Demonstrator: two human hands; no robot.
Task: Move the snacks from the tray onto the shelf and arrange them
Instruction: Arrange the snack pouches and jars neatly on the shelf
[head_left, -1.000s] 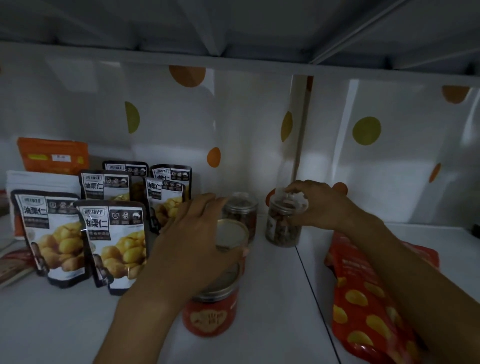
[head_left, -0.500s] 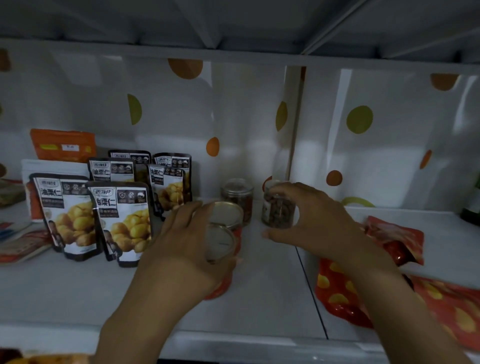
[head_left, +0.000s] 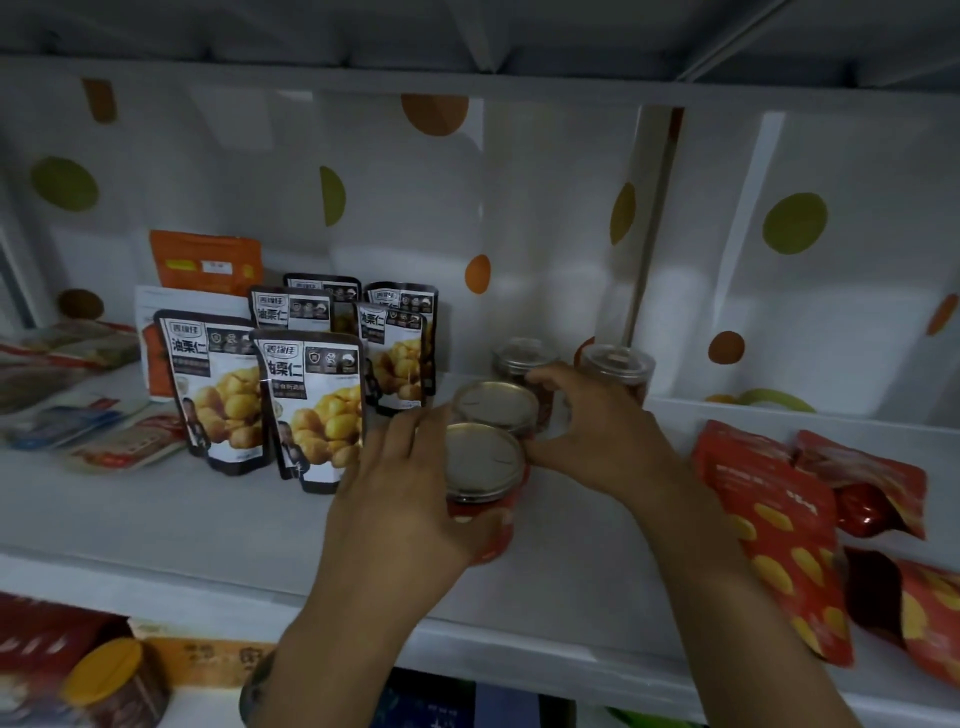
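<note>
Two red cans with metal lids stand one behind the other on the white shelf (head_left: 156, 519). My left hand (head_left: 410, 499) grips the front can (head_left: 483, 460) from its left side. My right hand (head_left: 597, 431) curls its fingers and thumb round the right side of the rear can (head_left: 493, 405). Just behind them stand two clear jars of dark snacks, one (head_left: 522, 356) partly hidden by my right fingers, the other (head_left: 618, 366) further right by the back wall. No tray is in view.
Several black chestnut pouches (head_left: 311, 405) stand upright left of the cans, with an orange bag (head_left: 208, 260) behind them. Flat packets (head_left: 78, 415) lie at far left. Red bags (head_left: 779, 530) lie on the right. A yellow-lidded jar (head_left: 104, 670) sits on the lower shelf.
My right hand let go of the right clear jar and moved left onto the rear can. My left hand stays on the front can. The view has pulled back and down.
</note>
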